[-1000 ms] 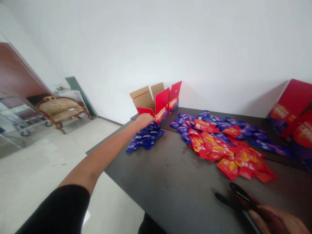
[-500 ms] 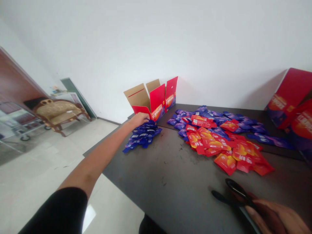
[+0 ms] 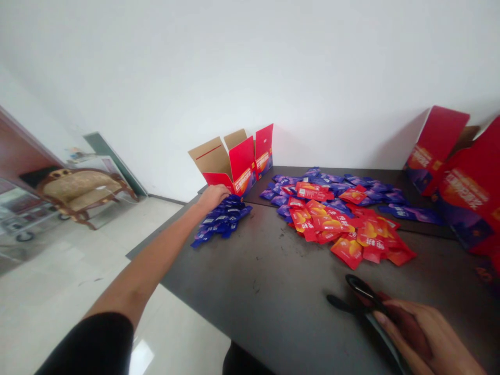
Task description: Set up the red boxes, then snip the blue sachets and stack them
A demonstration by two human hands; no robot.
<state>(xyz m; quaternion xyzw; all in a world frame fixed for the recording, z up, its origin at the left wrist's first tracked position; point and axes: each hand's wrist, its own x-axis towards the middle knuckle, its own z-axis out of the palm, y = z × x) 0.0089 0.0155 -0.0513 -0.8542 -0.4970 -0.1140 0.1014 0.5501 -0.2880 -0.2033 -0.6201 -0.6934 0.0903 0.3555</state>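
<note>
My left hand point(image 3: 213, 197) reaches to the far end of a pile of small blue packets point(image 3: 222, 216), in front of an open red box point(image 3: 242, 161). Its fingers curl down over the packets, and the fingertips are hidden. At the lower right, my right hand point(image 3: 425, 333) is closed round what look like tongs point(image 3: 367, 291) with black rounded ends. Those ends stand apart over the dark table point(image 3: 273, 291), with nothing between them. Beyond them lies a heap of red packets point(image 3: 351, 234), with blue-purple packets point(image 3: 332, 182) behind and partly under it.
Open red boxes point(image 3: 435, 151) stand at the right against the white wall point(image 3: 332, 78). A flat blue-purple piece point(image 3: 410, 213) lies near them. The table's left edge borders the pale floor point(image 3: 187, 323). A wooden-framed sofa point(image 3: 84, 192) and a wheeled metal rack point(image 3: 23, 213) are further left.
The view has turned slightly right, so the table's things sit further left in it. My left hand stays at the blue pile. My right hand with the tongs shows more fully.
</note>
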